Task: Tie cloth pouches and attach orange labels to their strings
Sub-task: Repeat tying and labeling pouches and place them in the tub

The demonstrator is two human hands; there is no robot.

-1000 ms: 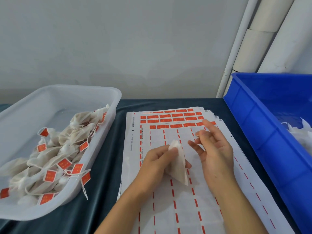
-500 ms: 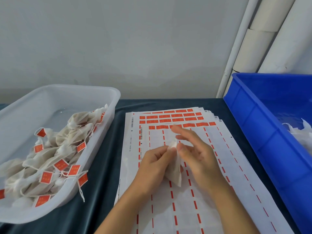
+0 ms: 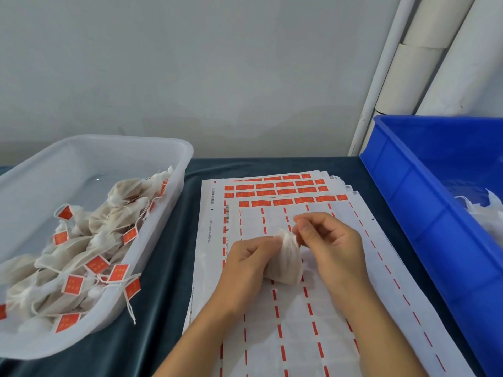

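A person's two bare hands work over a stack of label sheets [image 3: 294, 322] lying on a bench covered in dark teal, velvet-like cloth [image 3: 152, 336]. Between the hands is a small cloth pouch [image 3: 287, 261] of thin, off-white woven fabric, teardrop-shaped: gathered to a narrow, crumpled neck at the top and swelling to a rounded bottom. Its long axis runs roughly upright, the neck pointing away from the person and tilted slightly left, the fat end hanging just above the sheets.

The left hand [image 3: 246, 263] grips the pouch from the left, fingers curled round its neck and side. The right hand [image 3: 330, 246] sits just right of the neck, its fingers [image 3: 302, 227] bent and pinched together at the gathered top; whatever thin string they may hold is too fine to make out.

The sheets are white, glossy backing paper with dashed orange lines running lengthwise, and rows of small rectangular orange labels [image 3: 275, 186] remain at the far end.

To the left, a translucent white plastic tub [image 3: 174, 170] with rounded corners holds a heap of finished pouches [image 3: 109, 227], soft and wrinkled, each string carrying a square orange tag. To the right stands a rigid blue plastic crate [image 3: 424, 213] with white cloth [image 3: 487, 210] inside. White pipes [image 3: 424, 66] rise against the pale wall behind.
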